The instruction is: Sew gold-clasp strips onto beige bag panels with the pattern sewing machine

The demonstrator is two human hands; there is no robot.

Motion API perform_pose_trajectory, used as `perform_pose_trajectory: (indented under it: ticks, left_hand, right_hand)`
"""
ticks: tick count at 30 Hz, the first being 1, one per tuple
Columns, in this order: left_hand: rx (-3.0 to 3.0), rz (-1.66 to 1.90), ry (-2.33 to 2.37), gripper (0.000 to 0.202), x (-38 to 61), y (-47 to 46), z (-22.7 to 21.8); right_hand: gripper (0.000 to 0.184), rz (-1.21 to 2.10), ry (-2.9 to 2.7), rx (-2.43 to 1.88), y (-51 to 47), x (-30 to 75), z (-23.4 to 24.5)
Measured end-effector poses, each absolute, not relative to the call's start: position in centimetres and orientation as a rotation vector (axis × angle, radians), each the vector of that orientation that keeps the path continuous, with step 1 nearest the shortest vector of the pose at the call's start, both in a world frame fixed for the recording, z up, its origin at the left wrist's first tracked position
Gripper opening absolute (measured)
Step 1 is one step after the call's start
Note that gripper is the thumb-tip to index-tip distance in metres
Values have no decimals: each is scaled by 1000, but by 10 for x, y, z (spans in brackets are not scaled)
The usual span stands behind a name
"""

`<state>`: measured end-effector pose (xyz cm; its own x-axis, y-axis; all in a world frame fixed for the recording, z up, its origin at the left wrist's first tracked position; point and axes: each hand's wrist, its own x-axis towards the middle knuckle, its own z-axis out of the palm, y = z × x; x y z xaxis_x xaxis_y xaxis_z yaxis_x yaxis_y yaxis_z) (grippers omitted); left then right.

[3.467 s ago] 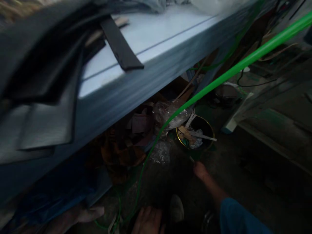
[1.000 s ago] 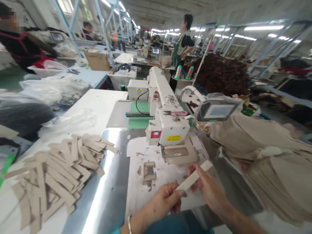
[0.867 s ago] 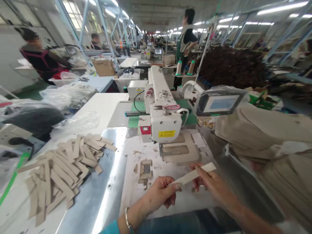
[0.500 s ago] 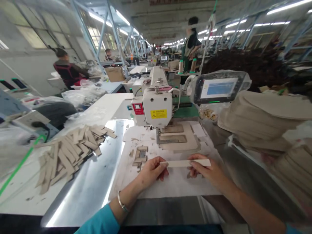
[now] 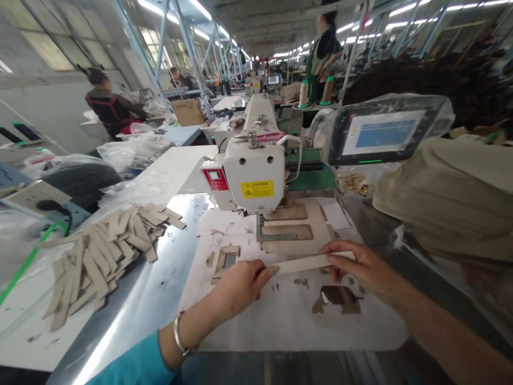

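A pale beige strip (image 5: 302,263) is stretched between my two hands, above the white template sheet (image 5: 280,326). My left hand (image 5: 242,284) pinches its left end; a bracelet circles that wrist. Gripping the other end is my right hand (image 5: 350,263), with the strip's tip poking out past the thumb. Just beyond the strip lies a beige fabric panel (image 5: 320,216) under a metal clamp frame (image 5: 276,236), below the head of a white sewing machine (image 5: 254,174). A small rectangular frame-shaped piece (image 5: 222,260) rests on the sheet left of the clamp.
Many loose beige strips (image 5: 108,251) are heaped on the left. A control screen (image 5: 385,131) stands at the right, near a tall stack of beige panels (image 5: 449,198). Thread cones (image 5: 326,91) stand behind the machine. Co-workers, one person (image 5: 108,101) among them, are farther back.
The strip has tilted, its right end now higher. My right hand has moved up and right, my left hand slightly left. The view has shifted, exposing a dark cutout in the sheet.
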<state>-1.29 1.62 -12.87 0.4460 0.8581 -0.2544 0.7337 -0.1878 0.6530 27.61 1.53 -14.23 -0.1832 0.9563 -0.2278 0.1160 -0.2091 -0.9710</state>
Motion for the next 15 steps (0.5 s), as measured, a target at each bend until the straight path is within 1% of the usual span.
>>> perform_pose_trajectory:
  ticks: [3, 5, 9, 15]
  left_hand:
    - [2184, 132, 1483, 30, -5, 20, -130]
    - [2253, 118, 1443, 25, -1, 18, -141]
    - [2408, 193, 1205, 26, 2, 12, -167]
    - [2538, 222, 1104, 28, 4, 14, -175]
  right_hand:
    - [43, 1385, -1232, -1347, 41, 286, -152]
    - [39, 1341, -1227, -1347, 52, 292, -163]
    - [27, 1391, -1296, -1339, 53, 303, -179]
    - [30, 1475, -1182, -1310, 45, 316, -185]
